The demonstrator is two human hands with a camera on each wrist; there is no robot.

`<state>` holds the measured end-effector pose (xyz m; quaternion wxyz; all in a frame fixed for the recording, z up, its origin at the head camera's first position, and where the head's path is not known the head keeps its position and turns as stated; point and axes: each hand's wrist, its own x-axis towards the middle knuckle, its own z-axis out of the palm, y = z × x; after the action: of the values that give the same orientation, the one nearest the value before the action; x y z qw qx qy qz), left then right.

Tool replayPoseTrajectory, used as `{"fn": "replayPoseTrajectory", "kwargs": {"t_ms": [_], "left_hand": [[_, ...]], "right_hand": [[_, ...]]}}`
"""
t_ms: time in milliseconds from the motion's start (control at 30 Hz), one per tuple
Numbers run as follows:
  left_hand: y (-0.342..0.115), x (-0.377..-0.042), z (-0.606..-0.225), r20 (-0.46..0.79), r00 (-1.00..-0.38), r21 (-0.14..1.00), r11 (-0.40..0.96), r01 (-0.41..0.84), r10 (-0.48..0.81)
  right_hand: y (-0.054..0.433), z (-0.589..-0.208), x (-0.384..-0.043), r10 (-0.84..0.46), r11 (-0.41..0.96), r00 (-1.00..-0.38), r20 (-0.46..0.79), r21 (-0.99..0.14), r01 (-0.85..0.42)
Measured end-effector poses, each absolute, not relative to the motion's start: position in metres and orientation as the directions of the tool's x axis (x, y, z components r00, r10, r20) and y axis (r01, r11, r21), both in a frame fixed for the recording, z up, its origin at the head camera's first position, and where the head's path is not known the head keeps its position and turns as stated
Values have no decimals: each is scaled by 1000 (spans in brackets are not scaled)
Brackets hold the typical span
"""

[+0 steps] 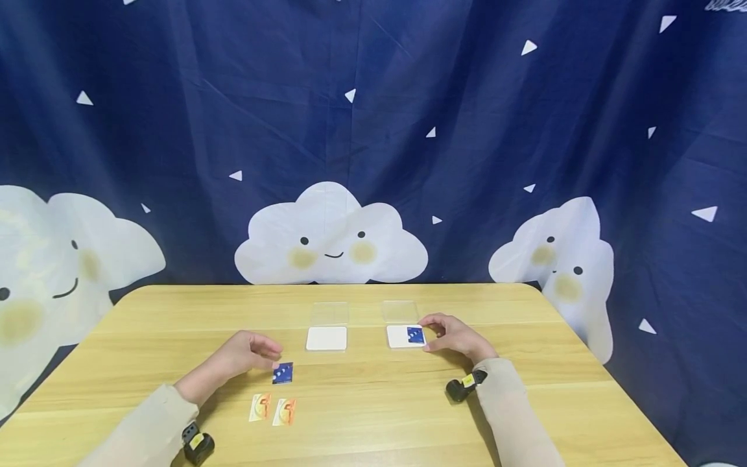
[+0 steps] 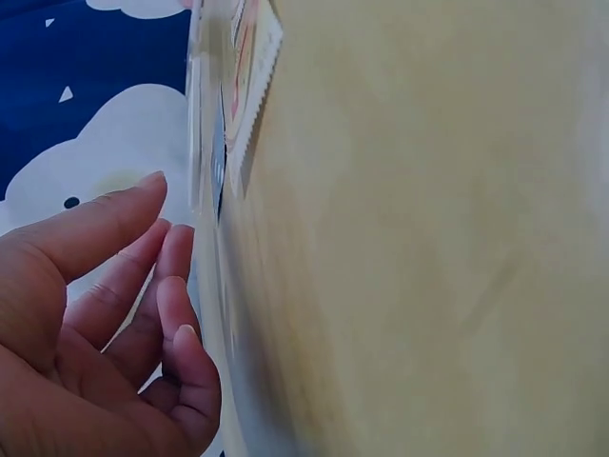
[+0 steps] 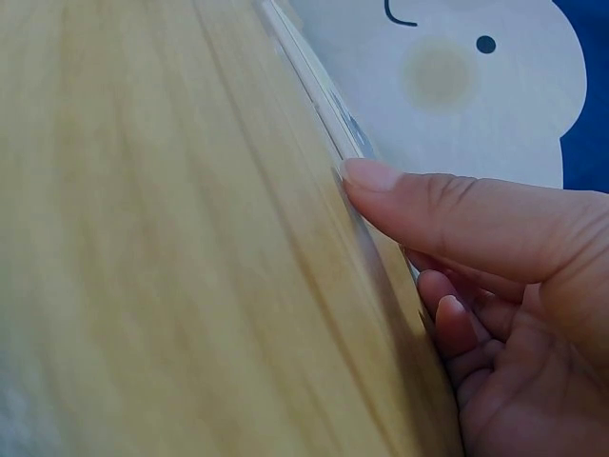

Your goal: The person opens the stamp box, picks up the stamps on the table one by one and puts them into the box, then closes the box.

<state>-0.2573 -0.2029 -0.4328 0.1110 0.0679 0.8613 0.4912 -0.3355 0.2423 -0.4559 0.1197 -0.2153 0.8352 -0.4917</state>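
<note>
Over the left part of the table my left hand (image 1: pixel 248 353) hovers at a blue stamp (image 1: pixel 283 373), its fingers loosely bent. In the left wrist view the thumb and fingers (image 2: pixel 176 248) are apart and hold nothing. At the right-hand clear case, my right hand (image 1: pixel 458 337) holds the right end of its white base (image 1: pixel 398 336) between thumb and fingers. Another blue stamp (image 1: pixel 415 335) lies on the right side of that base. The right wrist view has the thumb (image 3: pixel 381 181) against the case's edge (image 3: pixel 314 81).
A second case with a bare white base (image 1: pixel 327 338) stands to the left, its clear lid (image 1: pixel 330 313) folded back. The right case's clear lid (image 1: pixel 400 311) also lies back. Two orange-and-white stamps (image 1: pixel 260 407) (image 1: pixel 284 412) lie nearer me on the wooden table (image 1: pixel 362 415).
</note>
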Motion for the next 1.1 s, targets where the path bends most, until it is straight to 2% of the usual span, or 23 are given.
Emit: {"fn": "replayPoseTrajectory", "kwargs": {"t_ms": [533, 1100], "left_hand": [[-204, -258, -440, -86, -966, 816, 573, 71, 243], [-200, -255, -439, -82, -976, 769, 635, 66, 201]], "right_hand": [[241, -452, -334, -461, 440, -887, -4, -869, -225], [241, -452, -332, -479, 422, -878, 3, -876, -233]]}}
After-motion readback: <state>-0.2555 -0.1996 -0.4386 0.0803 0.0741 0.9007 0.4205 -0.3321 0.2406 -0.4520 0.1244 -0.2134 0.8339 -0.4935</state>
